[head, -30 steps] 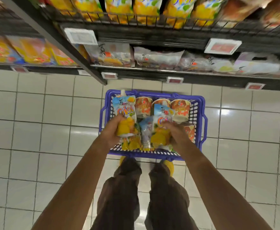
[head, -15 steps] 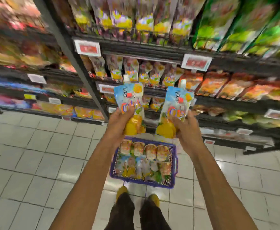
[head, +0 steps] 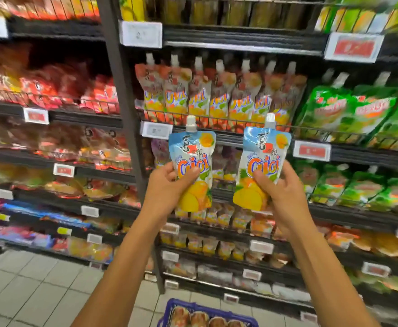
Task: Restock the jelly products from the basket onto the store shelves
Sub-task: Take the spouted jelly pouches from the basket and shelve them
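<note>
1. Centre of the frame: you hold two jelly pouches upright, caps up, side by side but apart, in front of the store shelves (head: 240,138).
2. Your left hand (head: 167,187) grips the left pouch (head: 194,159) by its lower half. The thumb is pressed across the printed front and the other fingers are curled behind it, mostly out of sight.
3. Your right hand (head: 285,197) holds the right pouch (head: 262,159) the same way, thumb on the front and fingers wrapped round its right edge.
4. Neither pouch touches a shelf. A row of pouches (head: 216,95) with similar lettering stands behind a wire rail (head: 216,118) just above them, at upper centre. That looks like the likely spot for this pair.
5. At the bottom edge, the blue basket (head: 169,305) sits on the tiled floor (head: 28,291) with several jelly cups (head: 200,318) in it. Only its far end shows, so you cannot tell how much stock remains.
6. Progress, as a judgement: these two pouches are out of the basket but not yet shelved. The cups below wait their turn, so a good part of the restocking looks undone.
</note>
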The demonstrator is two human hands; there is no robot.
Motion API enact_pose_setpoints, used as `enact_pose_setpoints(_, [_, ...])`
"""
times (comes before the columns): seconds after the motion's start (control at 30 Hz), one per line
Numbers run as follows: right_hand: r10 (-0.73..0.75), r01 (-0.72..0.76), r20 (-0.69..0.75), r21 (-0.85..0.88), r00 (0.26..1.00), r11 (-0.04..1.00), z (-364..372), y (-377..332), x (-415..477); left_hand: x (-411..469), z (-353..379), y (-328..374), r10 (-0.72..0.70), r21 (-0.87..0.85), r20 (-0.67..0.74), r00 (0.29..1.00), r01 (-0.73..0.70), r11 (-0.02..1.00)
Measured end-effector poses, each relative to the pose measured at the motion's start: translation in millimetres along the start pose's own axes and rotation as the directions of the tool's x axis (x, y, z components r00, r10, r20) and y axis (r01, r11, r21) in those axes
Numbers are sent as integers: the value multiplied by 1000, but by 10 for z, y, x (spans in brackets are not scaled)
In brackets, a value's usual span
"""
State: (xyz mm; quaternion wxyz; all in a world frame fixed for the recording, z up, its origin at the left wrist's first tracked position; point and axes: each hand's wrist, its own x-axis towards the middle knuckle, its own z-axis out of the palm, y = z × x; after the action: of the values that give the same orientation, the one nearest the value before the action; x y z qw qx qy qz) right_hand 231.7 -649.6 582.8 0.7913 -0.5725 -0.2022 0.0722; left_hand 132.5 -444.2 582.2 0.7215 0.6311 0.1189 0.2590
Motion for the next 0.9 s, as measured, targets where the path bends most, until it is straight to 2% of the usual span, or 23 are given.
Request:
enact_pose_setpoints(0.2, [-221,219,-64,-34,973,975,461,-374,373,487,-238,656,169,-11,98,981,-169,986])
enact_pose_setpoints(0.47, [-437,429,-79,-108,896,897,865,-805,805,1088,-361,1377,404,66,194,894,-423,904])
enact_pose_setpoints(0.73, [-511,505,-25,-121,859,855,1009,-1169,1122,1427,-221,2101,531,96,78,844,-537,838])
enact_pose_setpoints(0.9, [-511,506,-21,-99,860,857,989,-1318,1229,1788,-169,2511,610,168,-91,787,-591,789])
